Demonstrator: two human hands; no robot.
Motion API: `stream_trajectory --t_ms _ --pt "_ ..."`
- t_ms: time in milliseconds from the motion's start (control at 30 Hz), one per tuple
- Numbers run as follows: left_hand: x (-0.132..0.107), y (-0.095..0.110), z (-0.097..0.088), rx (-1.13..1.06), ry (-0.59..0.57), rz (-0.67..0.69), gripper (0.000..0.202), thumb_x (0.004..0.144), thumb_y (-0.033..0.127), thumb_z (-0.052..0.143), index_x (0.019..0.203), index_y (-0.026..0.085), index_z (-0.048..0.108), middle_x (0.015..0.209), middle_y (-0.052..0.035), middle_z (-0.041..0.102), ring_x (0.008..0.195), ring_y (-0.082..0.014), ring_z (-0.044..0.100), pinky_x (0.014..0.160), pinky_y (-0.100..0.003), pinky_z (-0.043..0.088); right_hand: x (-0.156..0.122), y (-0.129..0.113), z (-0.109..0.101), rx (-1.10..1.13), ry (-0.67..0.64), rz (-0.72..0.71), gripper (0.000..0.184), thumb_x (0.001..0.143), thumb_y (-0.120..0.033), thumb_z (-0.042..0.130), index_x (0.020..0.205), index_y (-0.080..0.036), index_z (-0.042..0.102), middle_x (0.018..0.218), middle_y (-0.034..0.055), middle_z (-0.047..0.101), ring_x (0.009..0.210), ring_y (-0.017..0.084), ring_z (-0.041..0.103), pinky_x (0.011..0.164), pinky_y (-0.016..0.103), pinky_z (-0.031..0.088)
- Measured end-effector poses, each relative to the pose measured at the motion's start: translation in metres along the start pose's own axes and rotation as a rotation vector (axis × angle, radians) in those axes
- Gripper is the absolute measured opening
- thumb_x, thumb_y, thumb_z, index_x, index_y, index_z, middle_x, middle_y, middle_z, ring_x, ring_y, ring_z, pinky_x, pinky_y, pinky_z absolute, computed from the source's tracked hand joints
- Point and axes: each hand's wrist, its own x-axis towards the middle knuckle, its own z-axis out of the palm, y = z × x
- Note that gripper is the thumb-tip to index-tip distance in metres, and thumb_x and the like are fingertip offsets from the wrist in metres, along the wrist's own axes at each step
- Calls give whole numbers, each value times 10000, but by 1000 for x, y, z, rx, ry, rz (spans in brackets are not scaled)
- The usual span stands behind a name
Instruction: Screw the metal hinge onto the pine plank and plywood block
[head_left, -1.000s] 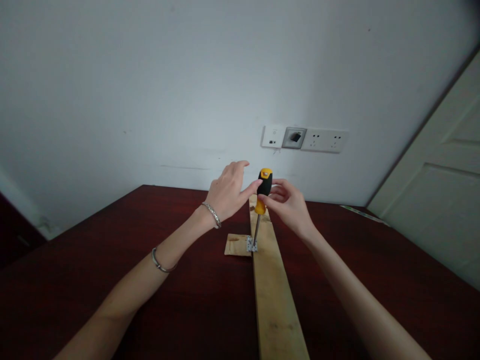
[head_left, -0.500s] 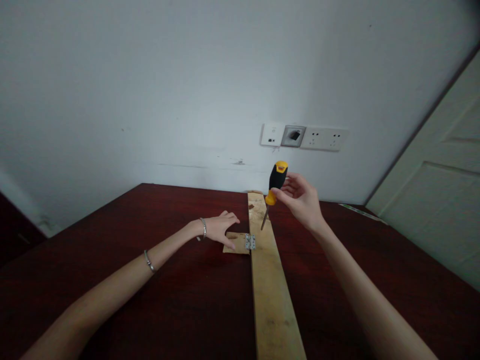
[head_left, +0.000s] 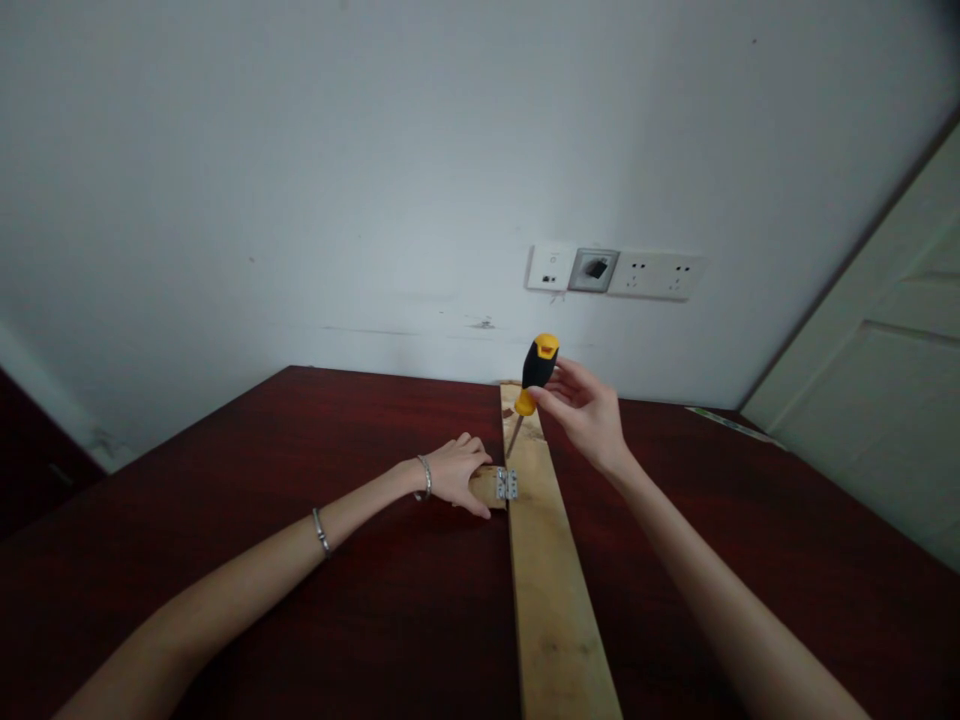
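Note:
My right hand (head_left: 591, 415) pinches a screwdriver (head_left: 538, 372) with a black and yellow handle between thumb and fingers. Its shaft slants down to the left, and the tip hovers near a silver hinge (head_left: 507, 484). That hinge lies across the joint between a small wooden piece (head_left: 484, 489) and a long wooden board (head_left: 555, 600). From the left, my left hand (head_left: 455, 472) grips the small piece, thumb along its near edge and fingers along the far one. Part of the small piece is hidden beneath this hand.
Everything lies on a dark red tabletop (head_left: 375, 620) that meets a white wall (head_left: 300, 180). Wall sockets (head_left: 656, 275) and a black plug (head_left: 598, 268) sit above the table's back edge. A pale panelled door (head_left: 900, 400) stands at the right, near a thin printed strip (head_left: 735, 426).
My left hand has moved right and closed around the small wooden piece. The screwdriver in my right hand has come left and lower, its tip closer to the hinge.

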Motion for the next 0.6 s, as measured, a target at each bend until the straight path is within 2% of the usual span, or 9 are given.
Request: stream_trajectory --t_ms 167,600 --pt "1 1 -2 -1 18 0 757 552 688 672 1073 143 606 1034 -109 509 953 -265 444 830 -328 402 -1 6 4 22 -10 -4 501 667 -301 727 1145 -207 613 933 43 678 825 187 649 785 378 559" --pt "-1 1 -10 -5 -15 -2 702 579 712 636 1026 171 602 984 -69 576 873 -223 549 760 -290 393 -1 11 6 -10 14 -62 498 688 -279 701 1172 -204 611 918 46 679 801 180 646 743 357 562"
